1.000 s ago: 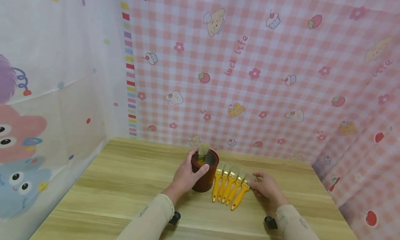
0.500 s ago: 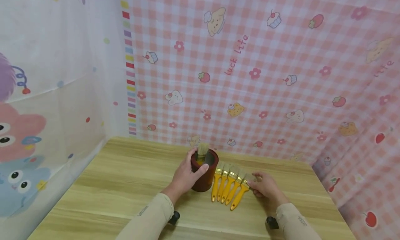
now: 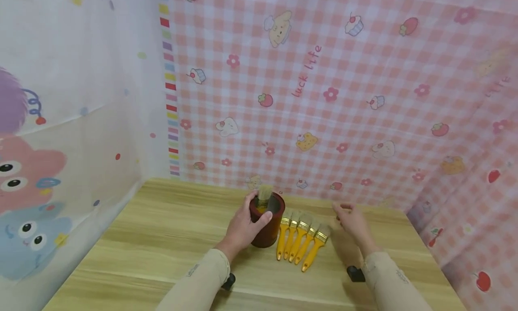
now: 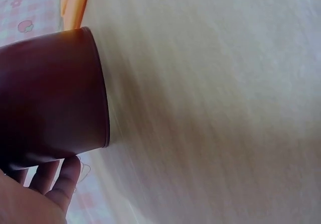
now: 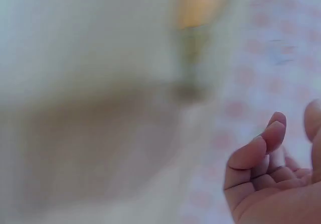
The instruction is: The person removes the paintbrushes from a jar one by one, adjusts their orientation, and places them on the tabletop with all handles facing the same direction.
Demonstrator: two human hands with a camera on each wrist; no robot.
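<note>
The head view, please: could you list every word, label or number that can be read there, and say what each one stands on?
"luck Life", in pink slanted letters on the pink checked backdrop cloth.
A second "Life" print at the far right of that cloth is too blurred to read surely.
Small dark marks on the beige left sleeve and the beige right sleeve are too small to read.
The dark red cup and the yellow-handled brushes show no text.

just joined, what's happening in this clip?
A person's left hand grips a dark red cup standing on the wooden table, with one brush upright inside it, bristles up. Five yellow-handled brushes lie side by side just right of the cup. The right hand hovers beside them, loosely curled, holding nothing.
</note>
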